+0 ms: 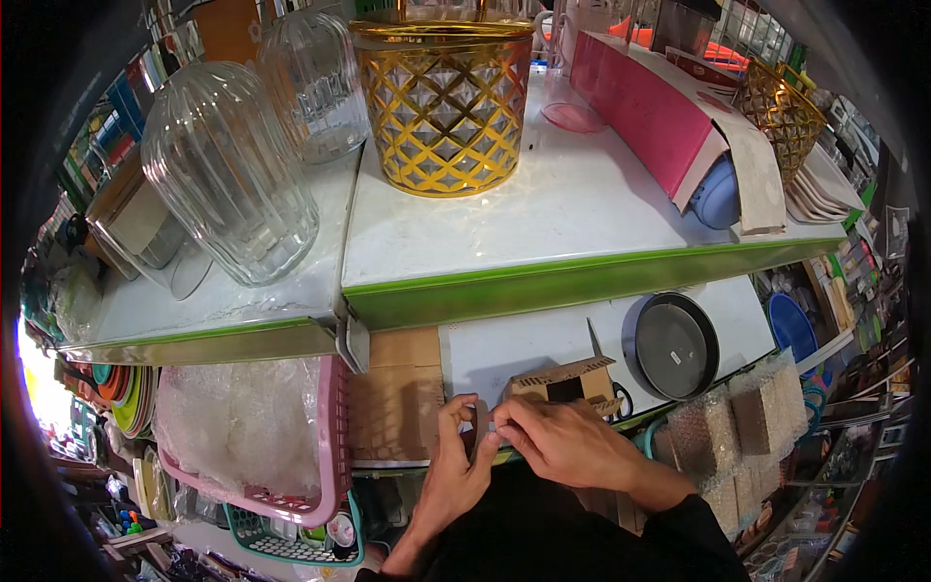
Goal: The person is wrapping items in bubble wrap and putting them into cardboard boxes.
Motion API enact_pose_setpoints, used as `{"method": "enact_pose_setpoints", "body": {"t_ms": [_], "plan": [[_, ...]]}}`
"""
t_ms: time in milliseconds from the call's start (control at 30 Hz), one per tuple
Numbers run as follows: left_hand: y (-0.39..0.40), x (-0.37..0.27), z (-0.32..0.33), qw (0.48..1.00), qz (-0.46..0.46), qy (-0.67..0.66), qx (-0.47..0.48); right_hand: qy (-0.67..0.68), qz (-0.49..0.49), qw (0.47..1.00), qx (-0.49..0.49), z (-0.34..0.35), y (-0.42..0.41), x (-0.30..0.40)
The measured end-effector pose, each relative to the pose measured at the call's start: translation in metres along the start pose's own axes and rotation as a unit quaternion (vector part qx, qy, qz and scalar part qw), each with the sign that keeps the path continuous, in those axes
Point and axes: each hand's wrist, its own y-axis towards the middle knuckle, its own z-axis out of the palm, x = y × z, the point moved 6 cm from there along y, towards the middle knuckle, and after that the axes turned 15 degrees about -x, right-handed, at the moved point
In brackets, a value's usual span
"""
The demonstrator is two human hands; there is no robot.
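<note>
My left hand (460, 455) curls its thumb and fingers around a small ring-shaped thing, apparently a roll of tape (478, 422). At its right edge are the bent thumb and forefinger of my right hand (564, 442); whether they pinch the tape's end is too small to tell. Just beyond my right hand sits a small cardboard box (600, 382) with raised flaps and a dark opening. Scissors lie partly behind it, with a blade (593, 339) and black handle (624, 401) showing. To the left of my hands is a flat cardboard piece (396, 393) on the lower shelf.
A round dark metal pan (676, 348) rests at right. Bubble-wrapped packages (734, 422) stand beside the shelf. A pink basket (336, 436) holds bubble wrap. Above, the green-edged shelf (582, 284) juts out, bearing a gold-patterned glass container (447, 109), ribbed glass jars (233, 174) and a pink box (640, 109).
</note>
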Motion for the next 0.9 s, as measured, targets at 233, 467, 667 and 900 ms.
{"method": "enact_pose_setpoints", "body": {"t_ms": [233, 467, 667, 900], "plan": [[0.001, -0.011, 0.002, 0.999, 0.044, 0.013, -0.027, 0.03, -0.004, 0.999, -0.026, -0.001, -0.004, -0.001], [0.002, -0.001, 0.005, 0.994, 0.042, -0.09, -0.05, 0.059, 0.048, 0.997, 0.007, -0.011, -0.009, -0.004], [0.004, 0.01, -0.002, 0.975, -0.041, -0.206, -0.072, 0.113, 0.084, 0.962, -0.232, -0.065, -0.026, -0.025], [0.013, 0.013, -0.003, 0.975, -0.024, -0.207, -0.081, -0.187, 0.276, 0.887, -0.319, -0.083, -0.075, -0.133]]}}
